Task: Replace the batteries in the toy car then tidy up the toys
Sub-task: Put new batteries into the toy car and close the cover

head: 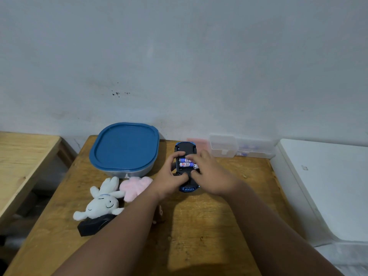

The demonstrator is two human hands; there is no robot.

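A blue toy car (185, 147) lies upside down on the wooden table (199, 226), its battery bay uncovered with batteries (186, 162) lying in it. My left hand (172, 176) grips the car's left side, thumb near the bay. On the car's right side my right hand (209, 174) rests, fingers on the batteries. A white rabbit plush (101, 202) and a pink plush (136, 186) lie to the left. A black flat piece (91, 227) sits under the rabbit. A small brown toy (160, 213) is mostly hidden by my left forearm.
A container with a blue lid (124, 146) stands at the table's back left. A clear plastic box (239, 146) sits at the back right by the wall, a pink item (197, 141) beside it. Another wooden table (20, 156) is left, a white surface (328, 186) right.
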